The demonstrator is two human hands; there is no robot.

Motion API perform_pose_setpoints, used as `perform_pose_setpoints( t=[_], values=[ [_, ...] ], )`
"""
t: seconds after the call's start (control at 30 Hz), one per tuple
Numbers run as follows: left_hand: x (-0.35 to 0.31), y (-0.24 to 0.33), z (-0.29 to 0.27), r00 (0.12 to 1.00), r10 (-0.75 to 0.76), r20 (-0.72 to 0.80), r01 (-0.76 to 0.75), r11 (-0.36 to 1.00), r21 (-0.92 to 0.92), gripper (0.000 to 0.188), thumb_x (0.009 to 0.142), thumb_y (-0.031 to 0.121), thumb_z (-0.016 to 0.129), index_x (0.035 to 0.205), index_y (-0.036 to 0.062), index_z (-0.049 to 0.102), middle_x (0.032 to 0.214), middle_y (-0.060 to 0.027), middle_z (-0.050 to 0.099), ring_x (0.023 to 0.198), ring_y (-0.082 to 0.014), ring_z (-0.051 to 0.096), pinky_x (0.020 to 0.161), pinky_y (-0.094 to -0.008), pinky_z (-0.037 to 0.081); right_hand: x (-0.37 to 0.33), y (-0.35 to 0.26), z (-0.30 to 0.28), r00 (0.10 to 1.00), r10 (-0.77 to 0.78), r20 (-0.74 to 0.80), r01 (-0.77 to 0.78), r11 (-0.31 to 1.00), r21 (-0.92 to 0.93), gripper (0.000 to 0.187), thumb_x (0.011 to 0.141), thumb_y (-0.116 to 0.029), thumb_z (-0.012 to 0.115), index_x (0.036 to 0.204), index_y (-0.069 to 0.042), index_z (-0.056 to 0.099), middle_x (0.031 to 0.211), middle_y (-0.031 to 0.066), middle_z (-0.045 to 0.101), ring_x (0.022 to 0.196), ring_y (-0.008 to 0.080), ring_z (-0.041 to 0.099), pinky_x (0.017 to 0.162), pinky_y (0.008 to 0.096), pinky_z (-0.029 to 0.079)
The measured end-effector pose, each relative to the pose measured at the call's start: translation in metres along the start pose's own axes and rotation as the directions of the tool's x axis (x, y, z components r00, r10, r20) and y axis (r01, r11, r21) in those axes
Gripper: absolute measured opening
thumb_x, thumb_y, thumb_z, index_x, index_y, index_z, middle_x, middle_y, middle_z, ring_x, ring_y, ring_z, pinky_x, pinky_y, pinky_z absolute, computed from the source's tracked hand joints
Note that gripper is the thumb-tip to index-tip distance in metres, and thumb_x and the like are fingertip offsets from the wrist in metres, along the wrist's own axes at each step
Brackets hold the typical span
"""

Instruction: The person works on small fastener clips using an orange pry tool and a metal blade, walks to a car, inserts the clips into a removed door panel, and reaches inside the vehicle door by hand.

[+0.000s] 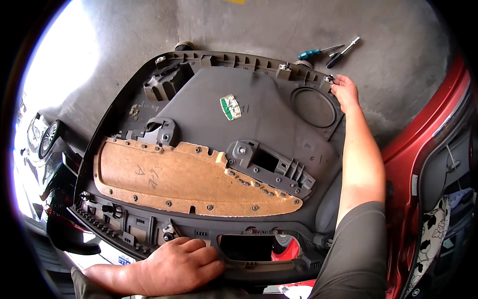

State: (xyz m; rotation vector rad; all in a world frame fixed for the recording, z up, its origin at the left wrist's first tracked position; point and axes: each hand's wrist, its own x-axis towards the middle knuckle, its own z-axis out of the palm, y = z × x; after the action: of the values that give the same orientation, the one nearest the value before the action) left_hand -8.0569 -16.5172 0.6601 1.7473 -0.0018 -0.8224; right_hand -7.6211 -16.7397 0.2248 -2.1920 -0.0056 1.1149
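Note:
The back side of a dark grey car door panel [214, 99] lies in front of me. A brown fibre insert [149, 172], held by several fasteners, covers its middle. Over the panel's near edge, my left hand [181, 264] rests with its fingers curled round the rim; the fingertips are hidden. At the far right corner, my right hand [345, 93] pinches a small clip [328, 79] on the panel's rim, next to the round speaker opening [313, 107]. Another clip [284, 68] sits farther left along that far edge.
A teal-handled screwdriver [311, 53] and a black-handled driver [342, 53] lie on the grey floor [388, 30] beyond the panel. A red car's body edge [423, 134] stands close on the right. At the far left, another car's wheel [49, 135] shows.

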Motion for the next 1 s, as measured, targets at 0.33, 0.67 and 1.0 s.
perform_pose_setpoints(
  t=[0.33,0.67,1.0],
  values=[
    [-0.034,-0.025,-0.028,0.924,-0.195,-0.330,-0.022,0.833,-0.552,0.042,0.070,-0.011,0.056,0.109,0.0012,0.066,0.119,-0.0196,0.065,0.105,-0.0363,0.068,0.093,-0.0410,0.057,-0.058,-0.043,0.050,0.869,-0.363,-0.337,0.139,0.832,-0.536,0.043,0.090,-0.009,0.069,0.133,-0.007,0.064,0.124,0.0153,0.072,0.114,0.0319,0.069,0.102,0.0430,0.053],
    [-0.076,-0.110,-0.074,0.661,-0.652,-0.371,0.015,0.506,-0.862,0.049,0.097,-0.007,0.055,0.144,-0.0010,0.041,0.114,-0.0147,0.073,0.102,-0.0170,0.073,0.091,-0.0315,0.060,-0.332,-0.271,0.226,0.218,-0.644,0.733,0.541,0.705,0.459,0.049,0.084,-0.011,0.088,0.129,-0.006,0.070,0.114,0.0103,0.068,0.093,0.0187,0.067,0.082,0.0309,0.058],
    [-0.135,-0.206,-0.109,0.749,-0.569,-0.341,0.137,0.636,-0.760,0.051,0.110,0.012,0.049,0.157,-0.0032,0.033,0.137,-0.0256,0.064,0.126,-0.0271,0.066,0.105,-0.0418,0.057,-0.324,-0.290,0.339,0.309,-0.561,0.768,0.625,0.729,0.281,0.025,0.090,-0.017,0.080,0.111,-0.004,0.073,0.107,0.0124,0.068,0.102,0.0275,0.068,0.091,0.0359,0.056]
  ],
)
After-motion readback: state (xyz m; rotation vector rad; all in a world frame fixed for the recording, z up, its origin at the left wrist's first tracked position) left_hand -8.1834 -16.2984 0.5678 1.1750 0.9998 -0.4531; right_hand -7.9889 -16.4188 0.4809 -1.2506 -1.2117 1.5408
